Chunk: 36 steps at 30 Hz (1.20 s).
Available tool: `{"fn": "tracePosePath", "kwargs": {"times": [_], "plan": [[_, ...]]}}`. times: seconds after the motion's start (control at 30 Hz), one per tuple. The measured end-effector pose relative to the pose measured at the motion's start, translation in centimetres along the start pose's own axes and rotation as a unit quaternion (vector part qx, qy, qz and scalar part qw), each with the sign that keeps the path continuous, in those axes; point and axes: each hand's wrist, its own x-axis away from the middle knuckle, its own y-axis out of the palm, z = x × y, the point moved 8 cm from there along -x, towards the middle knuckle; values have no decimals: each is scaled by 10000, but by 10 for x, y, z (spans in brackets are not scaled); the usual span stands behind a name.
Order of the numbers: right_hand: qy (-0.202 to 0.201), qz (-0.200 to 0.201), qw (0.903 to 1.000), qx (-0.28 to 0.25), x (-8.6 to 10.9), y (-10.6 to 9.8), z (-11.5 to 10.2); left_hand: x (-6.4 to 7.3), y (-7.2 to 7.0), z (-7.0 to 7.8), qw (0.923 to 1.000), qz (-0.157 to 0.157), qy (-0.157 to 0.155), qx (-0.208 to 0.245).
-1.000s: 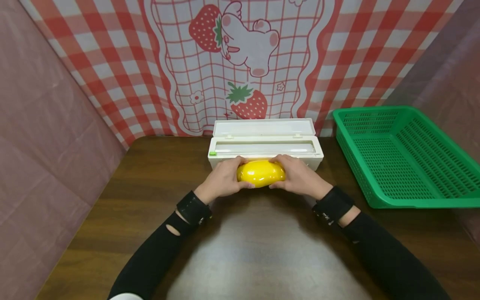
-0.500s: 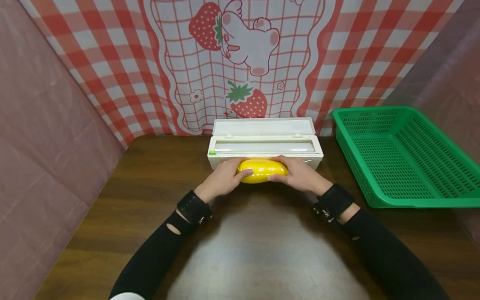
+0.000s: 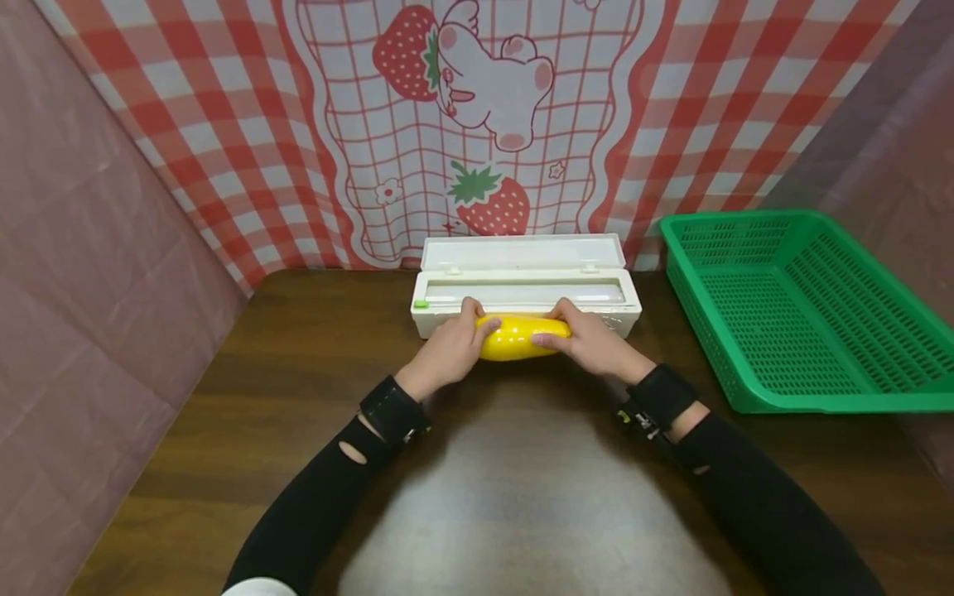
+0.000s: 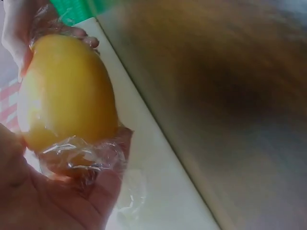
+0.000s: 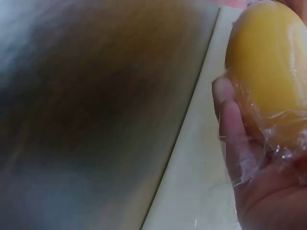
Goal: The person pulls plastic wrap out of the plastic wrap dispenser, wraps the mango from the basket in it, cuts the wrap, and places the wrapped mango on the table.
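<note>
A glossy yellow mango (image 3: pixel 516 338) with clear cling film (image 4: pixel 79 155) around it is held between both hands. My left hand (image 3: pixel 447 348) grips its left end, thumb on the near side. My right hand (image 3: pixel 596 343) grips the right end in the same way. Crumpled film gathers at both ends under the fingers, as the wrist views show; a loose flap of film (image 5: pixel 240 163) hangs by the right fingers. Just behind the mango stands a white cling film dispenser (image 3: pixel 421 323), its lid (image 3: pixel 522 251) raised and a roll (image 3: pixel 522 293) inside.
A green plastic basket (image 3: pixel 719 364) stands on the right of the brown wooden table (image 3: pixel 522 497). A red-and-white checked cloth (image 3: pixel 246 108) hangs behind the dispenser, and a pink cloth (image 3: pixel 89 290) hangs at the left.
The mango has turned in my hands and sits slightly farther back. My thumbs have moved up onto its near face. The left hand has shifted a little to the right.
</note>
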Motion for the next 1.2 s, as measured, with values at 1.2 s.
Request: {"fn": "tracePosePath", "kwargs": {"times": [1.2], "plan": [[338, -584, 9868, -1473, 15, -2, 6, 23, -55, 56, 9086, 3321, 1249, -2202]]}}
